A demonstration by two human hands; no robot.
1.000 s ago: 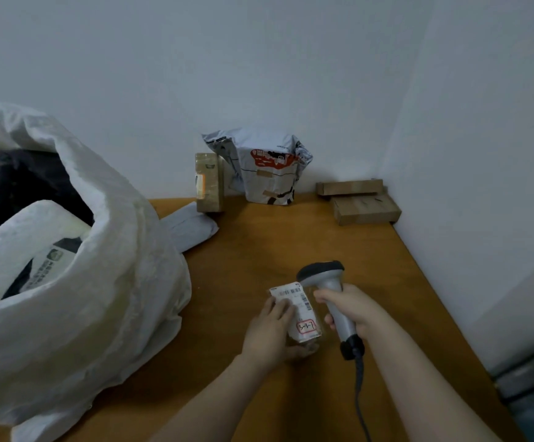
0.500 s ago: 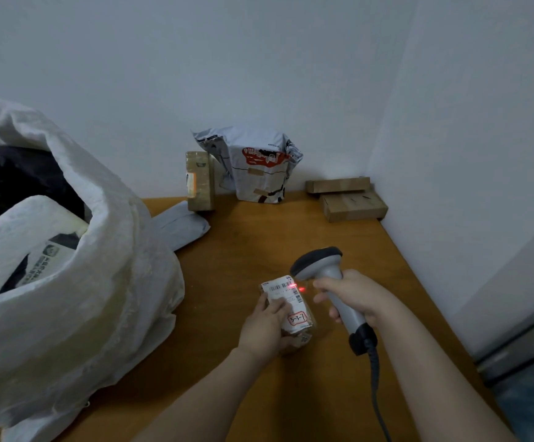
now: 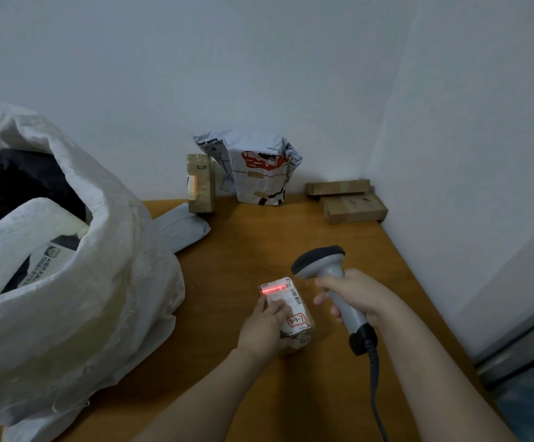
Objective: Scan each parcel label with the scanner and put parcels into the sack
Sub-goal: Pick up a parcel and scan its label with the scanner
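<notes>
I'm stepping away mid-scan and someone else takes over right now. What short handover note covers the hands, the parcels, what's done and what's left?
Left hand holds the small parcel, label up. Right hand grips the scanner; its red line lies across the barcode.
Done: the sack on the left already holds parcels.
Left: drop this parcel into the sack, then scan and bag the flat mailer, upright box, printed bag and two cardboard boxes by the wall.

Beam widens
The grey handheld scanner (image 3: 326,272) casts a red line (image 3: 275,288) across the white label (image 3: 283,303) at its 12 o'clock end, where only a dot showed before.
</notes>
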